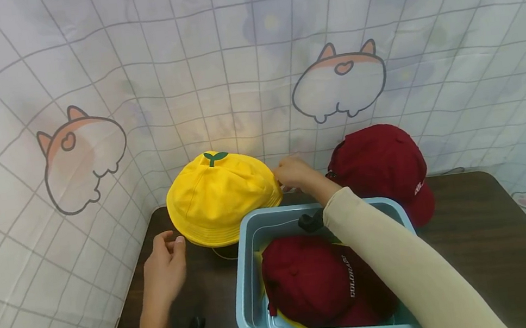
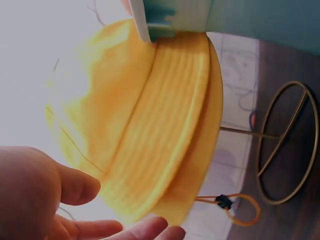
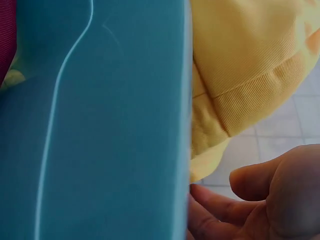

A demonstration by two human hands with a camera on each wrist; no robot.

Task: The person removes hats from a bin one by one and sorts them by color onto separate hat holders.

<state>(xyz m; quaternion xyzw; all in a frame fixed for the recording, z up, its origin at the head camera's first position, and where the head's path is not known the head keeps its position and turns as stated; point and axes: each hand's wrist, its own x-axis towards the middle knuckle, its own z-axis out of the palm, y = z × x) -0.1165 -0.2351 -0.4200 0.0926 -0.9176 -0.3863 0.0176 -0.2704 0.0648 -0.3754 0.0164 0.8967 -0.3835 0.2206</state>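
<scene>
A yellow bucket hat (image 1: 222,196) with a green sprout on top sits on a wire stand (image 2: 287,137) at the back left of the table. My left hand (image 1: 164,266) is beside the brim's left edge, its thumb and fingers spread apart. In the left wrist view an orange cord loop (image 2: 245,210) with a black toggle hangs under the brim. My right hand (image 1: 296,172) reaches over the bin to the hat's right edge. In the right wrist view a gap shows between thumb and fingers, close to the brim; the bin wall partly hides the fingertips.
A light blue plastic bin (image 1: 242,298) stands at the front middle, holding a dark red cap (image 1: 307,284) over something yellow. Another dark red cap (image 1: 381,160) is behind the bin at the right. A patterned white curtain (image 1: 233,80) borders the dark wooden table (image 1: 475,247).
</scene>
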